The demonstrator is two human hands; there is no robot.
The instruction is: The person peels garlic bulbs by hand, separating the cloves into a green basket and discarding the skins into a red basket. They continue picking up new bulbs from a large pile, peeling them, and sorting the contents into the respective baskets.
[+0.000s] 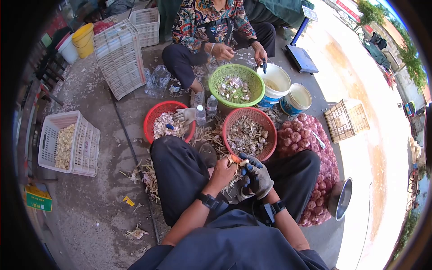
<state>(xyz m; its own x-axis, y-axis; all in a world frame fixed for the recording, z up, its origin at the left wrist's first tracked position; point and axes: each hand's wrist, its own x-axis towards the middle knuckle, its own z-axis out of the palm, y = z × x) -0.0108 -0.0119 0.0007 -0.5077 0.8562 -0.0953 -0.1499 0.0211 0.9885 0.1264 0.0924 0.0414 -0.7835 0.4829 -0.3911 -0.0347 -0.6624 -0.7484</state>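
Bare, my left hand (222,173) is closed round a small orange-handled tool (234,158), whose far end is hidden. My right hand (258,177) wears a grey glove with dark blue fingertips and pinches a small pale piece, seemingly garlic (243,163), against the tool. Both hands meet above my lap, just in front of a red basket (250,111) of garlic and peelings. To its left, another red basket (148,123) holds garlic cloves, a blue item and a pale glove (185,115).
A person (216,27) sits opposite, behind a green basket (237,68). Net sacks of garlic (310,148) and a metal bowl (344,198) lie right. Two bottles (200,114) stand between the baskets. White crates (90,146) stand left, and a scale (301,59) upper right.
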